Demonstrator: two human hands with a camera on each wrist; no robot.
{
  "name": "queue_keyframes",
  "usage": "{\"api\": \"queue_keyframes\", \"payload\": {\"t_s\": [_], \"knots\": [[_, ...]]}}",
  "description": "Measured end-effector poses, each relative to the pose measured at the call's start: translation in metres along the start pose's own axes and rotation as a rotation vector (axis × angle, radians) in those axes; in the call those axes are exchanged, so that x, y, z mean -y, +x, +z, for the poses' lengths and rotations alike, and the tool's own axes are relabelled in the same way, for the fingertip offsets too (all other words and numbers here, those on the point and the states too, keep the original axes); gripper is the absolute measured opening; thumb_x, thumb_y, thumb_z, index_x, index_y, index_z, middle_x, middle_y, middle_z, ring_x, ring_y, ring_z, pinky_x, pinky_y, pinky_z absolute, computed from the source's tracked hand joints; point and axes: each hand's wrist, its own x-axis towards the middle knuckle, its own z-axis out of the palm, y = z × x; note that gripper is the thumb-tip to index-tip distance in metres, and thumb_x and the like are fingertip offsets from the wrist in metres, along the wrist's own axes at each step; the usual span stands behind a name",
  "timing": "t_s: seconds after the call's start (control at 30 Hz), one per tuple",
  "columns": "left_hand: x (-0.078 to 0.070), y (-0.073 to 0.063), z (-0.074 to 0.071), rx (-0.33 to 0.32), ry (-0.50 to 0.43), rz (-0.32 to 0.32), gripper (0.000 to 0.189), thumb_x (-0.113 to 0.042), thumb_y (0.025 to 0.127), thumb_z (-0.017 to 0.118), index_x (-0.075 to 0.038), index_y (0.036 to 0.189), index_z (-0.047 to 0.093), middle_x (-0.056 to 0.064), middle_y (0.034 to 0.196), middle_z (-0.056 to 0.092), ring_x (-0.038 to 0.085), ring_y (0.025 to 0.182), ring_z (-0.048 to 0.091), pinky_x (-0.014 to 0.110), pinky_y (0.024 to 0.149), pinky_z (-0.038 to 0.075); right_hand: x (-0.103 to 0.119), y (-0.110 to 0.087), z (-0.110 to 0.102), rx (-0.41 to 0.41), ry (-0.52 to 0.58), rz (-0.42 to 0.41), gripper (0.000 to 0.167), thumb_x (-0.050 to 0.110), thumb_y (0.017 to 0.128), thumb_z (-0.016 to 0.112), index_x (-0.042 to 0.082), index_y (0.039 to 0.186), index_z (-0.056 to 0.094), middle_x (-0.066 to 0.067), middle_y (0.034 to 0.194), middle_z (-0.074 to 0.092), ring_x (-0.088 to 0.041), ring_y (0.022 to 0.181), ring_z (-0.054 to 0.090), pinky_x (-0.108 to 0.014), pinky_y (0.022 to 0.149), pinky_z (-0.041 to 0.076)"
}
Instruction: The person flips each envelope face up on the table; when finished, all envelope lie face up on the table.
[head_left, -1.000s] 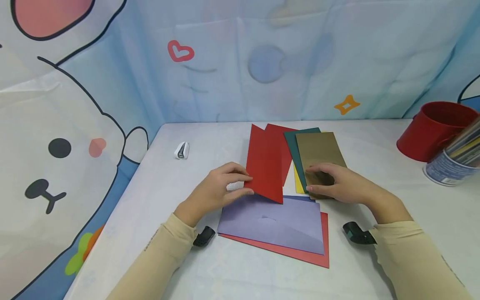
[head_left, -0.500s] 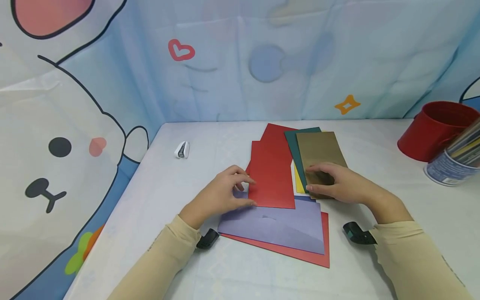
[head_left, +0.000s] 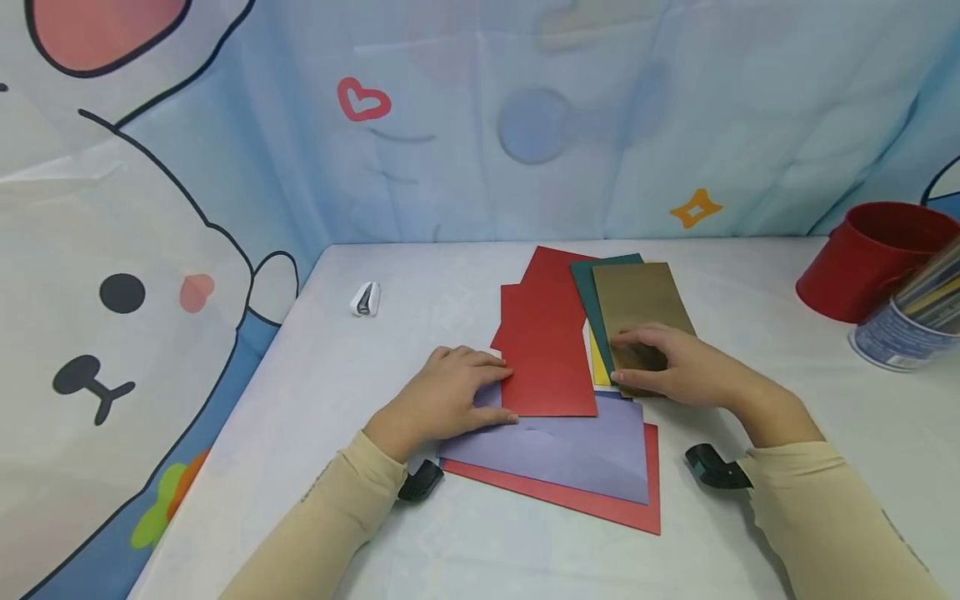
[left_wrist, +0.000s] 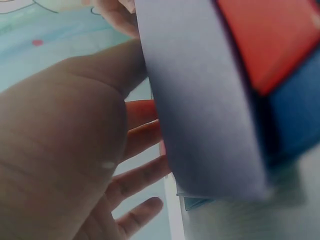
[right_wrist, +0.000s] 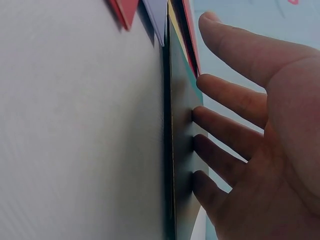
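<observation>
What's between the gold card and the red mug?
Bare white tabletop from the gold card across to the red mug, in the head view.

Red card partly over lilac sheet, beside gold card.

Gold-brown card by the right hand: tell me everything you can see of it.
The gold-brown card is a plain, smooth-looking rectangle of seemingly stiff paper with a faint sheen. It lies flat, long side running away from the person, overlapping the dark green card. The right hand touches its nearer half with its fingertips, hiding part of it.
</observation>
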Motion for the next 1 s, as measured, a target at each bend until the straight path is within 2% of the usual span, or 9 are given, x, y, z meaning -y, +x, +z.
{"api": "queue_keyframes", "payload": {"t_s": [0.17,0.27,0.4,0.53,0.77,0.87,1.0], "knots": [[0.001,0.000,0.001,-0.068,0.037,0.043,0.059,-0.058,0.088,0.069,-0.017,0.130,0.070,-0.001,0.127,0.062,0.016,0.118,0.055,0.041,0.102,0.038,0.001,0.000,0.001,-0.003,-0.005,0.006,0.063,0.039,0.092,0.074,0.001,0.139,0.057,-0.027,0.146,0.044,-0.048,0.136,0.035,-0.067,0.105,0.032],[0.003,0.000,0.002,-0.096,-0.014,0.031,0.055,-0.057,0.087,0.072,-0.019,0.126,0.073,0.000,0.119,0.062,0.016,0.111,0.056,0.041,0.098,0.040,0.001,0.000,0.001,-0.008,-0.007,0.003,0.063,0.040,0.092,0.074,0.001,0.139,0.057,-0.026,0.146,0.044,-0.048,0.136,0.035,-0.068,0.105,0.032],[0.004,0.001,0.004,-0.083,-0.118,-0.029,0.062,-0.060,0.083,0.074,-0.021,0.130,0.067,-0.002,0.116,0.062,0.016,0.111,0.054,0.042,0.099,0.039,0.002,0.000,0.001,-0.021,-0.006,0.001,0.062,0.039,0.093,0.073,0.001,0.138,0.058,-0.025,0.144,0.047,-0.046,0.135,0.038,-0.067,0.105,0.034],[0.005,0.002,0.005,-0.057,-0.197,-0.064,0.074,-0.060,0.080,0.077,-0.022,0.141,0.057,-0.002,0.119,0.060,0.016,0.114,0.051,0.044,0.099,0.038,0.004,0.001,-0.001,-0.044,-0.007,-0.007,0.059,0.036,0.093,0.074,0.002,0.139,0.058,-0.022,0.139,0.052,-0.043,0.130,0.043,-0.065,0.102,0.038],[0.004,0.003,0.007,-0.004,-0.297,-0.099,0.079,-0.055,0.081,0.079,-0.028,0.149,0.051,0.003,0.146,0.047,0.026,0.132,0.039,0.046,0.101,0.033,0.009,0.006,-0.003,-0.066,-0.023,-0.014,0.056,0.035,0.093,0.074,0.005,0.138,0.059,-0.022,0.138,0.051,-0.042,0.127,0.045,-0.064,0.098,0.042],[0.006,0.003,0.007,0.003,-0.331,-0.111,0.075,-0.052,0.082,0.079,-0.029,0.148,0.052,0.003,0.149,0.044,0.028,0.135,0.035,0.046,0.103,0.031,0.013,0.018,-0.004,-0.059,-0.050,-0.026,0.057,0.034,0.093,0.074,0.005,0.140,0.059,-0.025,0.142,0.047,-0.046,0.130,0.040,-0.066,0.098,0.040],[0.008,0.002,0.009,-0.007,-0.362,-0.116,0.074,-0.049,0.082,0.079,-0.029,0.148,0.053,0.002,0.149,0.044,0.028,0.135,0.034,0.047,0.105,0.029,0.020,0.043,-0.004,-0.039,-0.108,0.003,0.064,0.039,0.092,0.073,0.009,0.146,0.054,-0.027,0.149,0.036,-0.051,0.136,0.028,-0.069,0.098,0.038]]}}
